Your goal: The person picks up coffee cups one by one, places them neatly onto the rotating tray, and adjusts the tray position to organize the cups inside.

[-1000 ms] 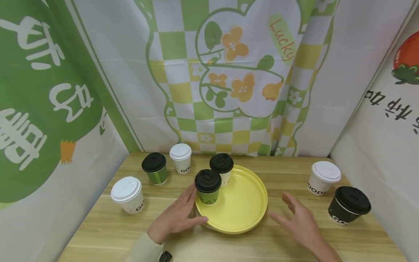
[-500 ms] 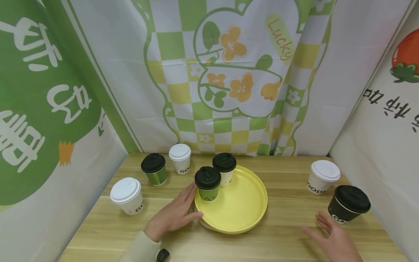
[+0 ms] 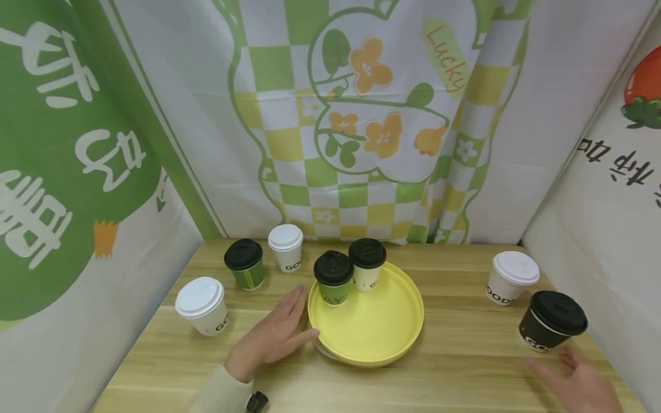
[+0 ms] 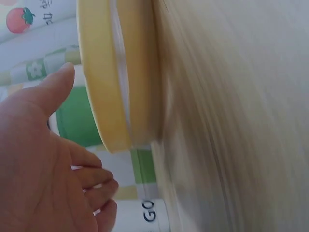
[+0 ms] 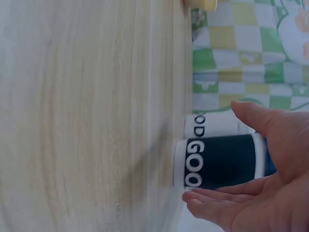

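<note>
My left hand is at the left rim of a round yellow tray, thumb and fingers extended. In the left wrist view the tray shows two stacked layers with a thin gap between them. On its back left part stand a green paper cup with a black lid and a white paper cup with a black lid. Over on the right, my right hand is just in front of a black paper cup, holding nothing. Its thumb and fingers are spread beside that cup in the right wrist view.
Behind the black cup stands a white-lidded cup. On the left are another white-lidded cup, a green cup with a black lid and a small white cup. Printed curtains enclose the wooden table.
The two cups on the tray have shifted right and back, as if the tray turned clockwise. My right hand has moved right, away from the tray to the black cup. My left hand has barely moved.
</note>
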Available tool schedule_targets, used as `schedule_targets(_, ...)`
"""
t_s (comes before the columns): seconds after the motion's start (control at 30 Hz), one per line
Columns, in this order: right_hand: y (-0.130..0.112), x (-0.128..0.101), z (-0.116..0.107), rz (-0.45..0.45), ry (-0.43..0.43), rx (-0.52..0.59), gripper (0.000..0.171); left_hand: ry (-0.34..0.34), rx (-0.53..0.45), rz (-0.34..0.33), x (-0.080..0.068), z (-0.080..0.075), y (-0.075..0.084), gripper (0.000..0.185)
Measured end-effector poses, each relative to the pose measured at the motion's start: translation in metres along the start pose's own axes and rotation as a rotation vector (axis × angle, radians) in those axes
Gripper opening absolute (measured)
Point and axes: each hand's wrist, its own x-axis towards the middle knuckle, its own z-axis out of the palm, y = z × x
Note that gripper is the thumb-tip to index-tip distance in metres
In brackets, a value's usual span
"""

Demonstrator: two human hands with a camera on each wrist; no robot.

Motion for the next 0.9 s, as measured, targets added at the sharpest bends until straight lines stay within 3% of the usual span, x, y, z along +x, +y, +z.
schedule_targets(0.13,0.001,0.009,-0.005,0.015,0.027,0.023,0.124,0.015,-0.005,-0.002,-0.002,0.002,0.01,0.1)
schedule_targets(0.43,-0.001,0.029,-0.004,-0.013,0.259,0.163,0.103,0.007,-0.002,-0.027,-0.004,0.011,0.022,0.107)
schedule_targets(0.67,0.002,0.039,0.0,-0.05,0.287,0.178,0.098,-0.002,-0.001,-0.032,0.005,0.01,0.018,0.107)
schedule_targets(0.9,0.0,0.043,0.002,-0.023,0.307,0.199,0.101,-0.01,0.005,-0.04,0.019,0.006,0.012,0.105)
